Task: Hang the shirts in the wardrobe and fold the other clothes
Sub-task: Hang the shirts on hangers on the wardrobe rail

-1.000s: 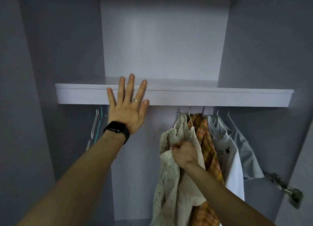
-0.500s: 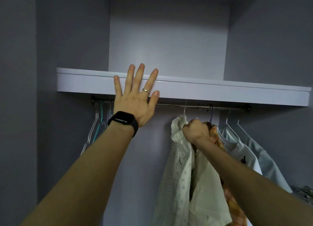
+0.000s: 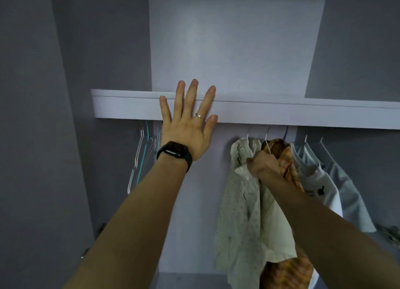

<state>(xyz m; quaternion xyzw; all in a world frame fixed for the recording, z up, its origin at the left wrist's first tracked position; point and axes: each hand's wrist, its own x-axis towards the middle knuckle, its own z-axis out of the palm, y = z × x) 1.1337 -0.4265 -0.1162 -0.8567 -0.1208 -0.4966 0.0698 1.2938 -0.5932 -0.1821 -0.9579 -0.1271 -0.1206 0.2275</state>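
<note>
- Cream shirt (image 3: 240, 202): my right hand (image 3: 263, 163) clenched its collar; hanging step in hand.
- Left hand (image 3: 188, 126): fingers spread flat on shelf (image 3: 281, 113) edge.
- Next, I judged: release once hung securely.

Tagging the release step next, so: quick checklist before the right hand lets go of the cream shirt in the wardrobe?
1. Right hand grips the cream shirt at its collar: ok.
2. Shirt's hanger hooked on the rail: cannot tell, the shelf hides the rail.
3. Left hand flat on the shelf front, holding nothing: ok.
4. Cream shirt hangs smooth: not ok, it is bunched under the grip.
5. Free gap between the cream shirt and the empty hangers: ok.
</note>
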